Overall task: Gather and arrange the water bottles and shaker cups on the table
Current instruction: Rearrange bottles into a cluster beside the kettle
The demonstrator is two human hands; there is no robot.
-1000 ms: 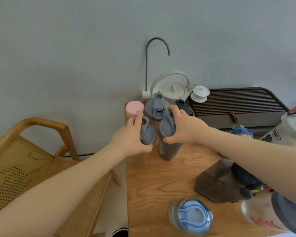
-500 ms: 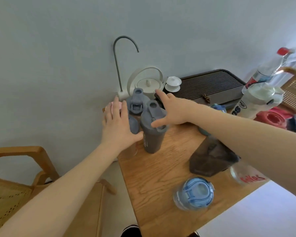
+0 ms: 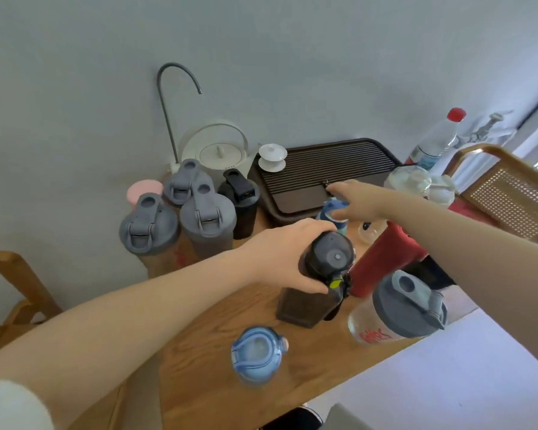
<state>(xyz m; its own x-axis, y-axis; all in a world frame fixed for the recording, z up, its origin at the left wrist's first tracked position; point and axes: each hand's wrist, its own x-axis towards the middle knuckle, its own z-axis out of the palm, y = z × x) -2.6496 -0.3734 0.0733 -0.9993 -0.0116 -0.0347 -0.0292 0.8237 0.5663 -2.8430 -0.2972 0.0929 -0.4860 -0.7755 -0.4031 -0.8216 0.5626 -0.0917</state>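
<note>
At the table's far left corner stand three grey-lidded shaker cups (image 3: 208,216), a pink-lidded cup (image 3: 143,190) and a black shaker (image 3: 241,193), close together. My left hand (image 3: 288,249) grips the top of a tall dark smoky bottle (image 3: 308,302) with a black cap at mid-table. My right hand (image 3: 354,198) reaches over a small blue-lidded bottle (image 3: 331,212), fingers curled on its lid. A light blue bottle (image 3: 257,352) stands near the front edge. A clear shaker with red print and a grey lid (image 3: 398,315) stands at the right, beside a red bottle (image 3: 385,256).
A white kettle (image 3: 219,153) with a curved tap (image 3: 168,97) and a dark slatted tea tray (image 3: 323,172) line the wall. A red-capped plastic bottle (image 3: 438,135) and glass jars (image 3: 412,181) stand far right. Wooden chairs flank the wooden table (image 3: 199,361).
Both hands left the grey shakers at the corner and moved right. My left hand now grips the dark bottle; my right hand has reached the small blue-lidded bottle. The view swung right.
</note>
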